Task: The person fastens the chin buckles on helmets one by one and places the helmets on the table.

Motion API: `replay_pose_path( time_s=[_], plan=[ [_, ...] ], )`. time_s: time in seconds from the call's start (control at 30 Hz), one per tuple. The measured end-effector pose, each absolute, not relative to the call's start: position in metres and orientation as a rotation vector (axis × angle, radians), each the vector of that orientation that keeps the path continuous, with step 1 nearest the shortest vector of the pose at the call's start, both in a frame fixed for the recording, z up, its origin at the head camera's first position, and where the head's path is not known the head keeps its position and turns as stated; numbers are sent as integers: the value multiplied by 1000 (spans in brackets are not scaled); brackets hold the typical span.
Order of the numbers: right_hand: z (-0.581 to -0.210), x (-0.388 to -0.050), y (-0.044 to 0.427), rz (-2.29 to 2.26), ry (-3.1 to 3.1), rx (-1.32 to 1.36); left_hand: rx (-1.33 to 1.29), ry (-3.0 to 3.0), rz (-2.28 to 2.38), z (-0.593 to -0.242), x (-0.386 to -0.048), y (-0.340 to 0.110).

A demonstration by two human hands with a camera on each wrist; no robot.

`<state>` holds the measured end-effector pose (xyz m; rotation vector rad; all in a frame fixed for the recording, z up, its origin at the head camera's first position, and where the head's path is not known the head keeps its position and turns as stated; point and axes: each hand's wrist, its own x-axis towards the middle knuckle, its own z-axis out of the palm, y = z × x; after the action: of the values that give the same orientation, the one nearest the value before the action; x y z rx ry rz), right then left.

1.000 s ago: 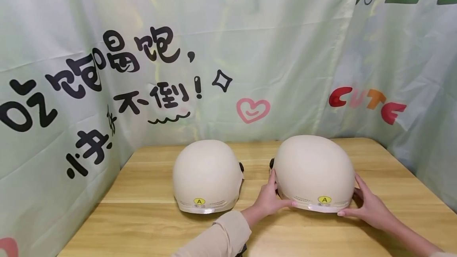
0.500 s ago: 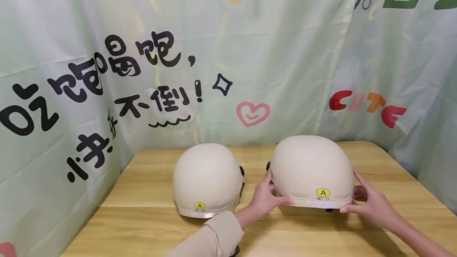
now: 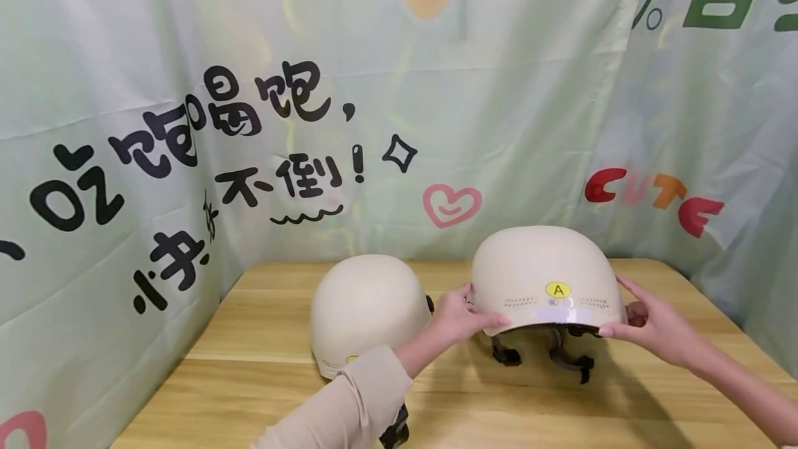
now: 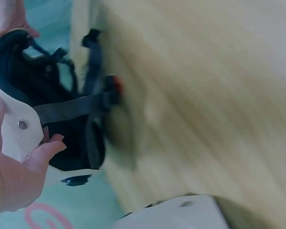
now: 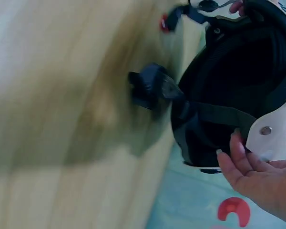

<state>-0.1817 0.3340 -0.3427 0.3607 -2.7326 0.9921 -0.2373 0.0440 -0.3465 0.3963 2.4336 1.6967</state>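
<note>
A cream helmet (image 3: 542,269) with a yellow A sticker is held in the air above the table, tilted so that its rim faces me. My left hand (image 3: 463,317) grips its left side, thumb along the front rim. On the opposite side my right hand (image 3: 654,328) grips the rim likewise. Black chin straps (image 3: 567,359) dangle beneath. Both wrist views look into the black lining (image 5: 238,71); fingers of my right hand reach inside the edge there, and a red buckle part (image 4: 117,86) hangs from a strap. A second cream helmet (image 3: 368,310) stands to the left, partly behind my left forearm.
The wooden table (image 3: 249,338) carries the second helmet. A black strap (image 3: 395,428) lies below my left sleeve (image 3: 349,400). Pale green printed cloth (image 3: 530,123) hangs close behind the table and along its sides.
Both hands have lifted the right helmet off the table and tipped its front rim upward, so its straps now hang free. The second helmet stays put; the head view has shifted slightly.
</note>
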Motion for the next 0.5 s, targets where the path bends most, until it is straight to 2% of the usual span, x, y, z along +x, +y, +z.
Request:
replay_pose_path(
  time_s=[0.5],
  plan=[
    [-298,-191,333,1115,-2955,208,213,2509,1720,-303,-245,48]
  ],
)
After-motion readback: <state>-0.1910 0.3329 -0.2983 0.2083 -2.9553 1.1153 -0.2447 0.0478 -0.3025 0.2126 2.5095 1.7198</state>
